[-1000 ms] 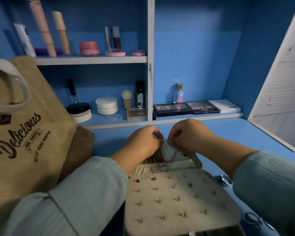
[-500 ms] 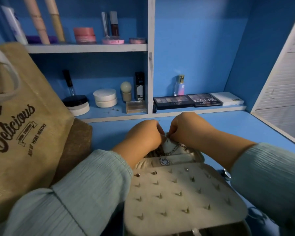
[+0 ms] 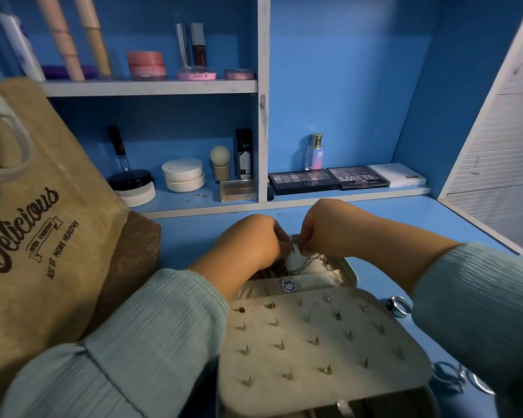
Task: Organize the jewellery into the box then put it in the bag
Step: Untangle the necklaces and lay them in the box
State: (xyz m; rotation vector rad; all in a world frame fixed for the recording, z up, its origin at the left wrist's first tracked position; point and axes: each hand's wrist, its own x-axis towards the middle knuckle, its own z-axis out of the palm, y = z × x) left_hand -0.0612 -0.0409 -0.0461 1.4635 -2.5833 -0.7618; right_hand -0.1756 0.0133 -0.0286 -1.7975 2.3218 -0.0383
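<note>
A beige jewellery box [image 3: 320, 342] lies open on the blue desk, its near panel studded with several earrings. A silver necklace [image 3: 307, 265] with a round pendant [image 3: 289, 286] drapes over the box's far section. My left hand [image 3: 251, 242] and my right hand [image 3: 329, 227] meet above that section, fingertips pinching the top of the necklace chain at a small white pad. A tan burlap bag [image 3: 37, 224] printed "Delicious" stands at the left.
Silver rings [image 3: 400, 306] and more rings [image 3: 453, 378] lie on the desk right of the box. Shelves behind hold cosmetics: eyeshadow palettes [image 3: 326, 178], a perfume bottle [image 3: 314, 152], white jars [image 3: 183, 175]. Tiny studs [image 3: 198, 197] lie on the lower shelf.
Both hands have stayed at the far section of the box, working the chain; more of the necklace and its pendant now lies spread over the box. The view shifted slightly.
</note>
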